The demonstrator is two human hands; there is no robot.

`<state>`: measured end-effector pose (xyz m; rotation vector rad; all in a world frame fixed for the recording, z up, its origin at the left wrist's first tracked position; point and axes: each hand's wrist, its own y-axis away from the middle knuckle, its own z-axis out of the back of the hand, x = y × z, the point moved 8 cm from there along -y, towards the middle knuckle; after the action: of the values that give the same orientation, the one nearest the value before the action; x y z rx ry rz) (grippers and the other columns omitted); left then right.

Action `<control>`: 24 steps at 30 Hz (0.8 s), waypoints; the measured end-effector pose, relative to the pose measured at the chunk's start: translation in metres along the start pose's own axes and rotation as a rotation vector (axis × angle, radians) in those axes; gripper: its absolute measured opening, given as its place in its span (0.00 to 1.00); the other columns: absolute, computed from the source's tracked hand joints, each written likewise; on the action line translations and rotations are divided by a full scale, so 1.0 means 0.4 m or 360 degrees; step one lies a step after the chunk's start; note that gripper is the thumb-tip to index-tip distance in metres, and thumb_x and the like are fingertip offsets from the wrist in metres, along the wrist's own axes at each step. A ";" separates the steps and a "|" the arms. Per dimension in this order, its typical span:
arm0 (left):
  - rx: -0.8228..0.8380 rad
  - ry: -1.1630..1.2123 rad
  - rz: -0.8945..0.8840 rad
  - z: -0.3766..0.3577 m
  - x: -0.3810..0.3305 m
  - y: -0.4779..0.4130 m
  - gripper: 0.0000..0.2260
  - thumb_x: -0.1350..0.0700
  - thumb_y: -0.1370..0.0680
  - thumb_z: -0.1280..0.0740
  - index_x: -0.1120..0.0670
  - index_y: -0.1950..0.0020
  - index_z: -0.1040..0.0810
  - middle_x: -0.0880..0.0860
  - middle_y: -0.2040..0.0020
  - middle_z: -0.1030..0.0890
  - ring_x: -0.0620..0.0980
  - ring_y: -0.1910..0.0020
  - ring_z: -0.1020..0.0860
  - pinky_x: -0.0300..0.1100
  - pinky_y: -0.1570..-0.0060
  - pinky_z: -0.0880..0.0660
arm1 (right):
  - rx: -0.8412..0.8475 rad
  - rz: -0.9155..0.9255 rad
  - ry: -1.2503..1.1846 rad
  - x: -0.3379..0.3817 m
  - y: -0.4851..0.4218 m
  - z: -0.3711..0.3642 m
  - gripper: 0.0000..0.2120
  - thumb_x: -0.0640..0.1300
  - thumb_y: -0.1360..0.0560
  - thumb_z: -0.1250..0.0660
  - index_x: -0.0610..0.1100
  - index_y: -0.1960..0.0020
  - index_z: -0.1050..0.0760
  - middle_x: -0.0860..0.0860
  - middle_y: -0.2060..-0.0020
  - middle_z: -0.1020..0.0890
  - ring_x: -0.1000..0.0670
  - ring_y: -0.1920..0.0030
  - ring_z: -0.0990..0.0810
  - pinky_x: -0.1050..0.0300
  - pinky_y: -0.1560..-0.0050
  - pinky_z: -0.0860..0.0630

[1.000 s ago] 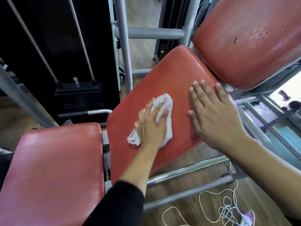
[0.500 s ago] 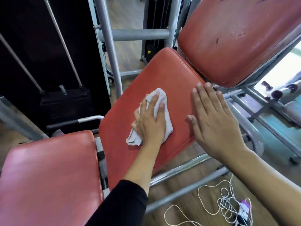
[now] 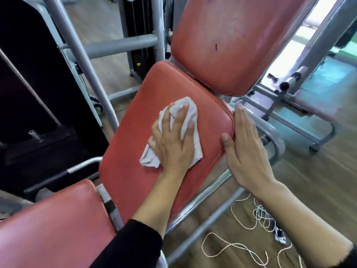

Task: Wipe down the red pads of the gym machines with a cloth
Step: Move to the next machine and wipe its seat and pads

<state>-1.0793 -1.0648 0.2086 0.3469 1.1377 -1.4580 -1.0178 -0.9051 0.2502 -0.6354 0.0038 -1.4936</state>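
The left hand (image 3: 173,144) lies flat, fingers spread, pressing a crumpled white cloth (image 3: 190,117) onto the centre of the middle red pad (image 3: 131,151), a glossy rounded-corner cushion with a piped seam. The right hand (image 3: 245,151), fingers straight and together, rests against the pad's right edge.

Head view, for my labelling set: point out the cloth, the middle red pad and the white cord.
cloth (image 3: 197,147): head view, lower right corner.
middle red pad (image 3: 131,186): head view, bare lower left surface.
white cord (image 3: 260,214): head view, the tangle.
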 end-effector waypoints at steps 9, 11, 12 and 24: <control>0.0054 -0.0082 -0.0723 -0.006 -0.086 0.035 0.16 0.42 0.19 0.45 0.36 0.31 0.31 0.45 0.29 0.31 0.55 0.34 0.33 0.56 0.42 0.35 | 0.0024 -0.0008 -0.0250 -0.030 0.004 0.011 0.25 0.52 0.17 0.52 0.48 0.22 0.50 0.56 0.23 0.47 0.56 0.23 0.53 0.52 0.23 0.53; 0.0048 -0.0036 -0.0544 -0.008 -0.096 -0.006 0.17 0.41 0.20 0.43 0.36 0.32 0.30 0.45 0.29 0.31 0.55 0.34 0.33 0.57 0.40 0.35 | 0.0039 0.0022 -0.0283 -0.036 0.002 0.012 0.25 0.52 0.17 0.52 0.48 0.22 0.50 0.58 0.24 0.47 0.56 0.23 0.54 0.55 0.23 0.54; 0.0032 -0.0003 -0.0433 -0.007 -0.099 -0.014 0.17 0.41 0.21 0.43 0.36 0.32 0.29 0.44 0.29 0.31 0.55 0.33 0.33 0.57 0.39 0.35 | 0.0043 0.0041 -0.0303 -0.038 0.001 0.012 0.25 0.51 0.17 0.51 0.48 0.22 0.49 0.58 0.24 0.47 0.56 0.23 0.54 0.56 0.23 0.54; 0.0186 -0.0152 -0.0444 -0.011 -0.012 0.218 0.37 0.37 0.29 0.36 0.40 0.24 0.47 0.45 0.23 0.49 0.53 0.27 0.46 0.56 0.30 0.43 | 0.0186 0.0343 -0.0694 -0.087 -0.029 -0.010 0.30 0.56 0.20 0.46 0.50 0.22 0.53 0.55 0.24 0.49 0.55 0.23 0.52 0.49 0.24 0.50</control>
<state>-1.0028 -1.0435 0.1721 0.2017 1.0565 -1.7715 -1.0339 -0.8742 0.2383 -0.8271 -0.3383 -1.1175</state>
